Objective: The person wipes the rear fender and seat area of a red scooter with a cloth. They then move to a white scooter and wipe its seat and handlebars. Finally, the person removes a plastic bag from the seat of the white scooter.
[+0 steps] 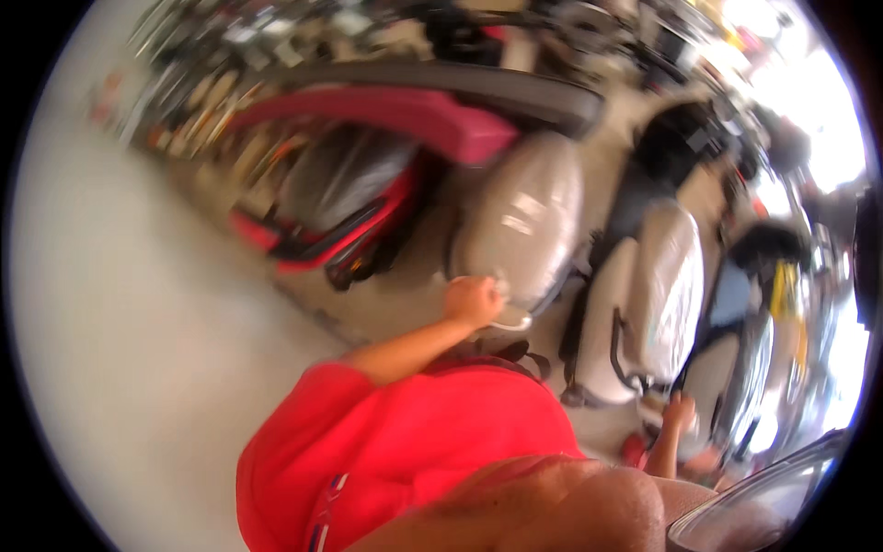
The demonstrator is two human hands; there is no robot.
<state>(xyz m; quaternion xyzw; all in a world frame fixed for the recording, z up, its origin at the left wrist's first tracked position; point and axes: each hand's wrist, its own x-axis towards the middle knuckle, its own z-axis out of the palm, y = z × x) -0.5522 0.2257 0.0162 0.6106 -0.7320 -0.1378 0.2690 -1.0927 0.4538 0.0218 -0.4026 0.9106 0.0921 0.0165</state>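
Note:
My left hand (474, 302) is closed in a fist at the rear of a scooter with a plastic-wrapped beige seat (522, 216). A pale grab rail (512, 322) curves just beside it. Whether the fingers wrap round anything is hidden by blur. My right hand (679, 412) is also closed, low on the right, behind a second scooter with a plastic-covered seat (670, 285) and a black grab rail (622, 354). Something whitish shows next to those fingers, too smeared to name.
A red and black scooter tail (326, 235) with a plastic-covered seat stands to the left. Beyond it lie a long maroon seat-like piece (395, 115) and a dark one (497, 87). More scooters (740, 368) line the right. Pale floor (166, 304) spreads at left.

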